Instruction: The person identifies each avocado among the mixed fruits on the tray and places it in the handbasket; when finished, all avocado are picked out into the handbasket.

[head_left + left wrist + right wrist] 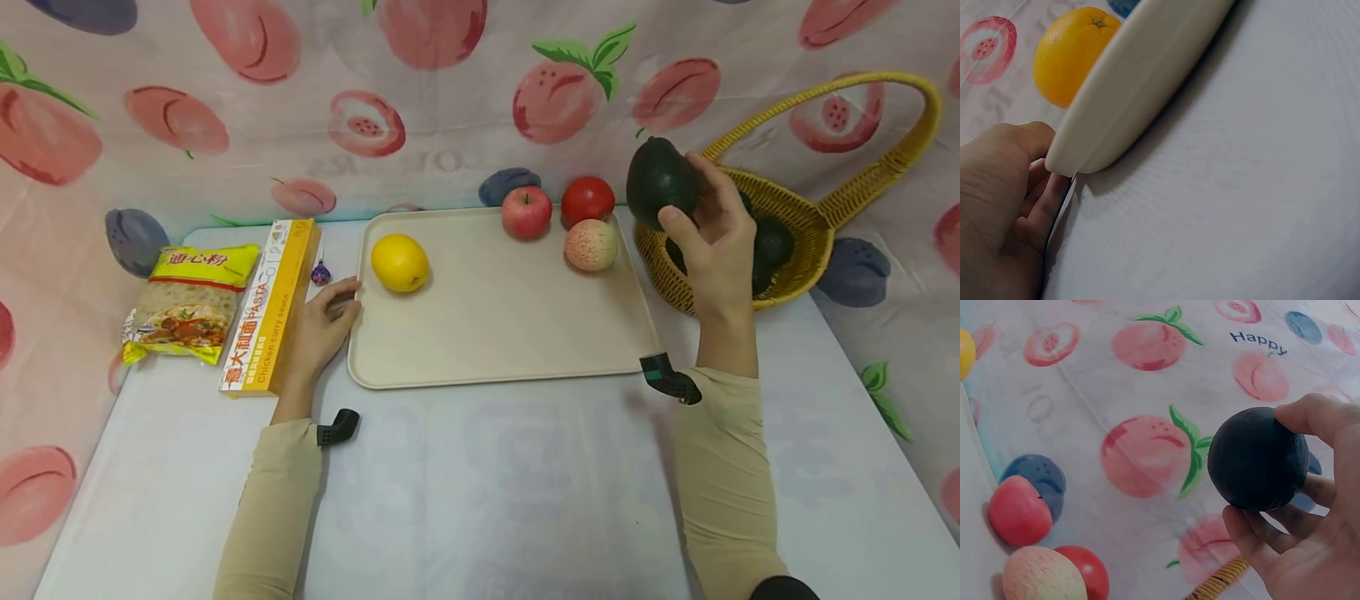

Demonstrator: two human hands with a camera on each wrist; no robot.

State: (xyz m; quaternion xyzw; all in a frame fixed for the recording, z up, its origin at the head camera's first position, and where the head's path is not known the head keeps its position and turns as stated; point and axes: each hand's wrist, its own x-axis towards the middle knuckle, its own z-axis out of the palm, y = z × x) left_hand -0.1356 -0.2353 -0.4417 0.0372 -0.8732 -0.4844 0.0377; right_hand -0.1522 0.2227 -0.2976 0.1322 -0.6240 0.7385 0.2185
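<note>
My right hand (720, 237) grips a dark green avocado (660, 182) between thumb and fingers, held up above the left side of the yellow wicker basket (806, 287). In the right wrist view, the avocado (1258, 459) looks almost black, and the thumb lies against its upper side. Inside the basket lie more dark green fruits (772, 242), partly hidden by the hand. My left hand (318, 329) touches the left edge of the beige tray (487, 333) with its fingertips. On the tray an orange (400, 262) sits near that hand.
At the tray's back right are a pink apple (527, 212), a red tomato (587, 201) and a speckled peach (591, 246). Left of the tray lie a small purple lollipop (321, 272), a yellow pasta box (270, 308) and a bag of pasta (191, 302). Fruit-print cloth hangs behind.
</note>
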